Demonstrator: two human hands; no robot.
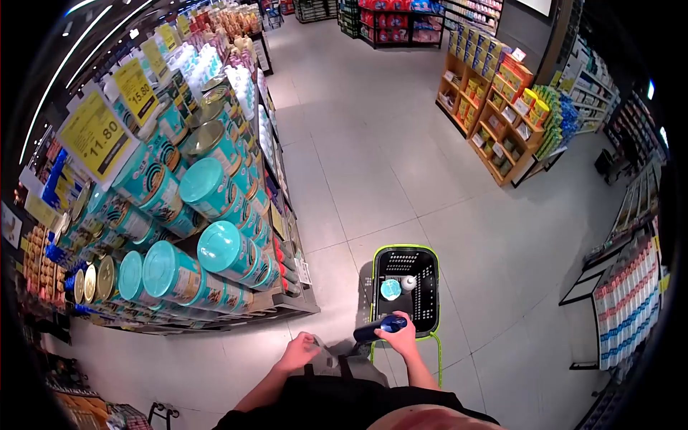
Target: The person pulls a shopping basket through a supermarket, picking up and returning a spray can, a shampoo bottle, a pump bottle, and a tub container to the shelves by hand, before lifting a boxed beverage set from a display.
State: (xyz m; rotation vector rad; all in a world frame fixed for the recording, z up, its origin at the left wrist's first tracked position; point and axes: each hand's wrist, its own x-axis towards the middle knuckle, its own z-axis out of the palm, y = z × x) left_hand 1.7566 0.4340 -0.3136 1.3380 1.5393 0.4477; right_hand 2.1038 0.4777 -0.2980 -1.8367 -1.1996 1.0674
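My right hand (399,332) is wrapped round a dark blue bottle (368,331), held on its side over the near end of a black shopping basket. My left hand (301,350) is closed on the edge of a grey bag (351,368) in front of my body. The basket (405,252) has a lime-green rim and stands on the floor, with a green handle beside it. Inside it lie a teal-lidded tub (390,289) and a white, round-topped item (408,283).
A display of teal tubs (170,269) with yellow price signs (98,140) rises at the left. Wooden shelves (494,136) stand at the upper right, and a rack of white packs (628,304) at the right. Grey tiled floor (373,165) runs between them.
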